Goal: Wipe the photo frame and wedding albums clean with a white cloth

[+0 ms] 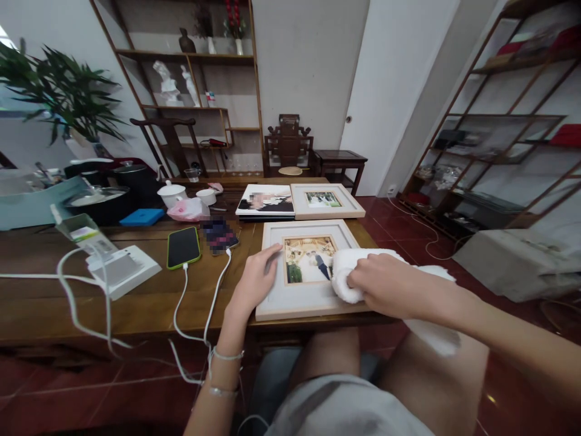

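Observation:
A picture frame (336, 307) with a pale wooden border lies flat at the table's front edge, a photo of a couple inside its white mount. My left hand (256, 281) rests across its left border, fingers stretched out over the edge. A bunched white towel (358, 257) is gripped in my right hand (376, 278), pressed against the right part of the frame. The towel covers the frame's right side and trails off past the table's corner. Behind lie a second framed photo (349, 206) and a stack of photo panels (254, 209).
Left of the frame, a green-cased phone (184, 247) and another phone (219, 236) are plugged into white cables. An opened white box (131, 272), a blue box (142, 217), a white teapot (171, 194) and a dark pan (97, 203) stand further left. Shelves (186, 56) line the wall.

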{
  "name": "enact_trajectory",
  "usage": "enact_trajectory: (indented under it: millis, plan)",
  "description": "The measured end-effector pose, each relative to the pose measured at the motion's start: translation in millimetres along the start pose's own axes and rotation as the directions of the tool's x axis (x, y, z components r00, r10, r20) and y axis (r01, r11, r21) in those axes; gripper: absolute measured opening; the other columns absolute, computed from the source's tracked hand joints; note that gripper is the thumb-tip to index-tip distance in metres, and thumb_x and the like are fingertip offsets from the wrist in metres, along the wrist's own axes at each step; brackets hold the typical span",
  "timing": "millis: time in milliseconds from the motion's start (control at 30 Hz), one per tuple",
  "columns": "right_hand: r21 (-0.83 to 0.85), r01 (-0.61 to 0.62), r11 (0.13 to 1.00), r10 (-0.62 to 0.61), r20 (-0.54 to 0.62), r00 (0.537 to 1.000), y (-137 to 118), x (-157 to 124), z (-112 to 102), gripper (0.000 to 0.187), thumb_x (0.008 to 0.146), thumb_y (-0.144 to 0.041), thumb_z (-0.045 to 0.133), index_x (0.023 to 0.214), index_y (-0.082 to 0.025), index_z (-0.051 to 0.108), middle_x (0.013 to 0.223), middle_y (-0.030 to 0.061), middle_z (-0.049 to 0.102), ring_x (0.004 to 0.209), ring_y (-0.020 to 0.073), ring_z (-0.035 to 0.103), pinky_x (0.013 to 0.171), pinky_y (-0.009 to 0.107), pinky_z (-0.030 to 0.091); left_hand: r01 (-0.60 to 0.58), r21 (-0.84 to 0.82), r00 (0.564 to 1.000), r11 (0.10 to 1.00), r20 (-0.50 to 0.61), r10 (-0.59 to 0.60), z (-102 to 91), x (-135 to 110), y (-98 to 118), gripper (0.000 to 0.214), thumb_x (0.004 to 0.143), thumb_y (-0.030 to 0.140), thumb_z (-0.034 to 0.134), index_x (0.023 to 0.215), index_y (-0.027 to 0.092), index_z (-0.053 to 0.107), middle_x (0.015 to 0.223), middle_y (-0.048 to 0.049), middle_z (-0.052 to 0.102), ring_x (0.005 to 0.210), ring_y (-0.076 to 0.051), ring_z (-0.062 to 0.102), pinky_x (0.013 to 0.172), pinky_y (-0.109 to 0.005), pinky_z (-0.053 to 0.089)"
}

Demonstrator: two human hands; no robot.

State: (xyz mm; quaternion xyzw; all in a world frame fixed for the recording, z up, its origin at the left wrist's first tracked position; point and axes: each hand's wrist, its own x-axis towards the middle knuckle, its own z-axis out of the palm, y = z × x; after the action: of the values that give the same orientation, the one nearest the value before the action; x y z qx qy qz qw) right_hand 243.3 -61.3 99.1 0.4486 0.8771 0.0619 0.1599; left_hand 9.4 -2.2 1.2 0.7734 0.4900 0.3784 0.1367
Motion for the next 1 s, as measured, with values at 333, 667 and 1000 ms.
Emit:
enact_trajectory:
  millis: [333, 667, 1000]
  plan:
    - [-0.081, 0.423, 0.902, -0.424, -0.34, 0.839, -39, 62, 15, 0.02, 0.079, -0.013, 0.047, 0.083, -0.013, 0.066, 0.102, 0.017, 0.063, 0.094, 0.0248, 0.058, 0.077, 0.034, 0.04, -0.04, -0.049, 0.992, 0.998, -0.124, 0.033, -0.4, 3, -3, 0.038, 0.09, 0.019, 0.03, 0.119, 0.018, 0.054, 0.131, -0.0084, 0.051, 0.124, -0.018, 0.045, 0.106, -0.036, 0.033]
    - [0.107, 0.204, 0.973, -0.187, -0.153, 0.97, -16, -4, 21, 0.022, 0.069, -0.006, 0.046, 0.07, -0.017, 0.065, 0.076, 0.0094, 0.065, 0.067, 0.0206, 0.059, 0.059, 0.03, 0.036, -0.022, 0.014, 0.997, 1.0, -0.072, 0.023, -1.4, 1, -1, 0.037, 0.087, 0.019, 0.04, 0.122, 0.013, 0.051, 0.131, -0.0131, 0.05, 0.125, -0.021, 0.044, 0.106, -0.037, 0.032]
    - [-0.014, -0.24, 0.971, 0.233, -0.178, 0.956, 55, 12, 41, 0.027, 0.071, -0.007, 0.042, 0.083, -0.015, 0.064, 0.083, 0.0121, 0.065, 0.074, 0.0232, 0.061, 0.057, 0.029, 0.034, -0.066, 0.016, 0.993, 0.998, 0.102, 0.064, -3.0, 2, -1, 0.037, 0.085, 0.022, 0.045, 0.12, 0.016, 0.055, 0.125, -0.0095, 0.058, 0.117, -0.022, 0.052, 0.102, -0.039, 0.038]
